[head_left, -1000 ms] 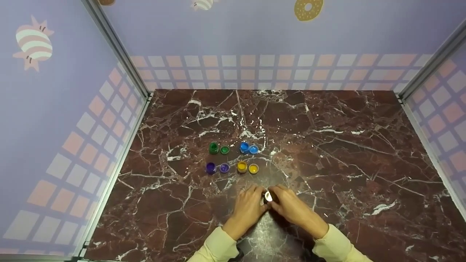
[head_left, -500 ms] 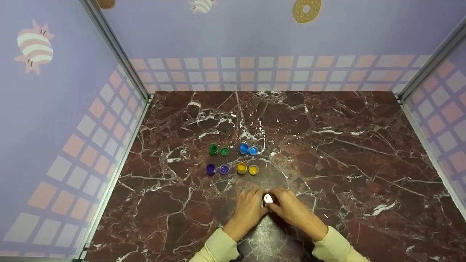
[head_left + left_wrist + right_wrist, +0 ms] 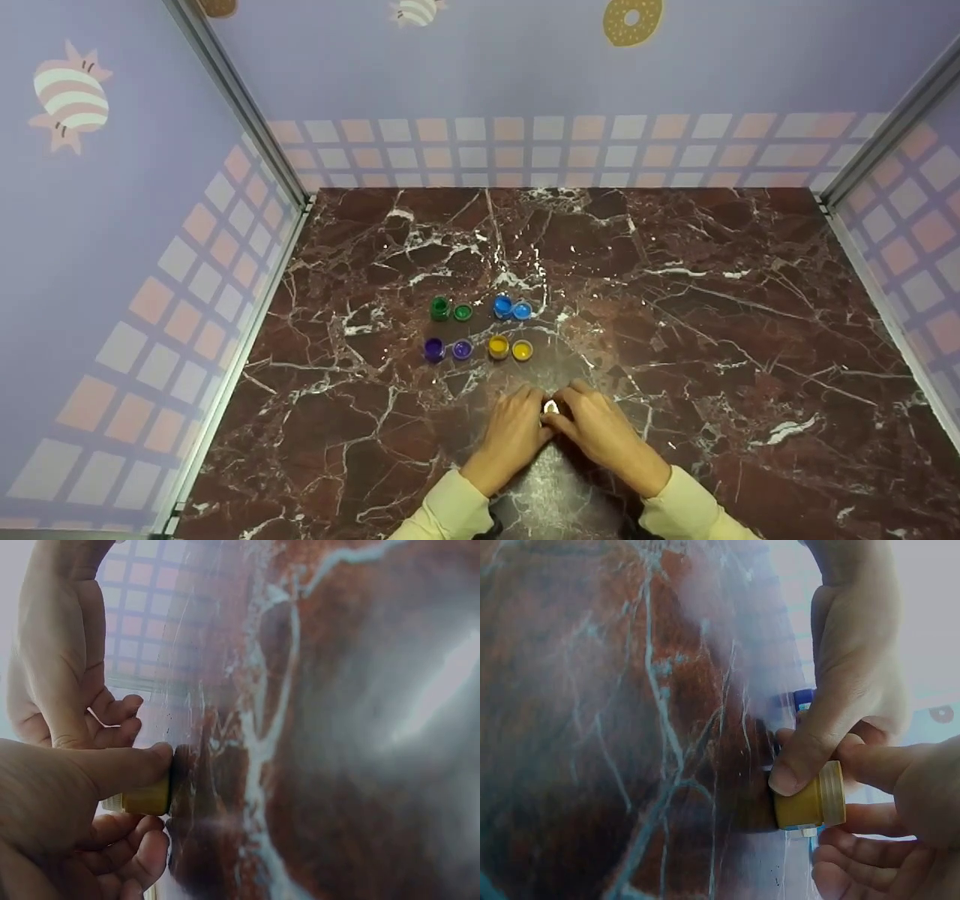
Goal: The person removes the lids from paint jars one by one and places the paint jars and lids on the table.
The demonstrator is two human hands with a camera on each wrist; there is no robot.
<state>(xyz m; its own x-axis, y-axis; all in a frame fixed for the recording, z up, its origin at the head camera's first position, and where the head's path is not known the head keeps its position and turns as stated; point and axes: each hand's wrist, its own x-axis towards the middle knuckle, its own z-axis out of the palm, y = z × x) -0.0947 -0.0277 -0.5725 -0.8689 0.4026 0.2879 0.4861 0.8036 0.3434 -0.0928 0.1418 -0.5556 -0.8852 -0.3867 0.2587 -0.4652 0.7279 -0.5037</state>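
Near the front middle of the table, my left hand [image 3: 512, 427] and right hand [image 3: 600, 427] meet over a small paint jar with a whitish lid [image 3: 551, 407]. In the right wrist view the ochre-yellow jar [image 3: 799, 804] stands low at the tabletop. My left thumb and fingers grip its body. My right thumb and forefinger pinch the translucent ribbed lid [image 3: 832, 793]. The left wrist view shows the left thumb [image 3: 127, 769] across the jar, with the right hand [image 3: 60, 660] above it in the picture.
Beyond my hands stand open paint jars, each beside its upturned lid: green [image 3: 440, 308], blue [image 3: 503, 306], purple [image 3: 434, 349] and yellow [image 3: 499, 346]. Dark red marbled tabletop [image 3: 712, 337] spreads around them. Patterned lilac panels [image 3: 525, 82] wall in the back and sides.
Both hands stay at the same spot around the jar. The right thumb and fingers have shifted slightly over the lid, so a smaller white patch shows.
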